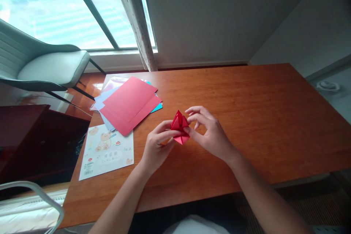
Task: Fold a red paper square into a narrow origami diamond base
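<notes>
A small piece of folded red paper [179,121], with pointed flaps at its top and bottom, is held above the wooden table [246,117]. My left hand [158,144] grips its left side, fingers and thumb closed on the paper. From the right, my right hand [210,131] pinches the paper's edge between thumb and index finger, while its other fingers are curled loosely. Parts of the folds are hidden behind the fingertips.
Left of my hands lies a stack of red paper sheets [131,102] over blue and pale ones. Nearer me is a white sheet with bear drawings [109,150]. A pale chair [55,67] stands beyond the table's left end, by the window [55,11].
</notes>
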The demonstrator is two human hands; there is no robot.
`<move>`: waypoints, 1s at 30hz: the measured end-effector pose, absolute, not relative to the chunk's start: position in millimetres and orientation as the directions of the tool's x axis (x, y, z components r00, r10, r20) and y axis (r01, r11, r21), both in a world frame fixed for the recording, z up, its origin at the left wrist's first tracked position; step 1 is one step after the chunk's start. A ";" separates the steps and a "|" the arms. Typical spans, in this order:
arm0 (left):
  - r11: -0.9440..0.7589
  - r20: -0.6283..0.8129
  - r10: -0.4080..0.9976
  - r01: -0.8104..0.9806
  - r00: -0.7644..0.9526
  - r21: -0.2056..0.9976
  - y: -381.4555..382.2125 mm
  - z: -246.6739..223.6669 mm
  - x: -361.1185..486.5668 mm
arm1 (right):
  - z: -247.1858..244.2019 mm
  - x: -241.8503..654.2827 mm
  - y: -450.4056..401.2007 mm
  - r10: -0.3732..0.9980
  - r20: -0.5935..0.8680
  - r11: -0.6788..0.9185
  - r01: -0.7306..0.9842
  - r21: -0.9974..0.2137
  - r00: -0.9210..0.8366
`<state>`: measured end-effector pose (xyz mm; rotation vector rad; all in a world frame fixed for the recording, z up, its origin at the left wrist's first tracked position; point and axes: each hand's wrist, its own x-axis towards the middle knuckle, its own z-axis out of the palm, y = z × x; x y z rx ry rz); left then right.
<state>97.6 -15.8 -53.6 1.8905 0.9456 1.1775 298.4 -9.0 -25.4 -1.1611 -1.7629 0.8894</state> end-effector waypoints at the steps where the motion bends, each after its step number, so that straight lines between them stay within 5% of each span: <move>1: -0.468 0.393 0.860 0.195 0.326 0.862 -15.6 -52.7 98.2 | -25.5 297.8 -8.1 0.931 0.268 0.342 0.342 -0.875 -0.247; 15: -0.428 0.344 0.882 0.243 0.322 0.871 -18.4 -57.6 100.8 | -23.9 294.2 3.2 0.950 0.257 0.299 0.281 -0.912 -0.177; 23: -0.624 0.579 0.765 0.547 0.282 0.558 -22.8 -69.8 101.4 | -4.8 291.0 -5.4 0.952 0.280 0.304 0.482 -0.822 -0.123; 30: -0.636 0.589 0.728 0.666 0.350 0.389 -25.7 -69.4 102.7 | -10.5 289.6 -7.9 0.966 0.249 0.248 0.489 -0.836 -0.063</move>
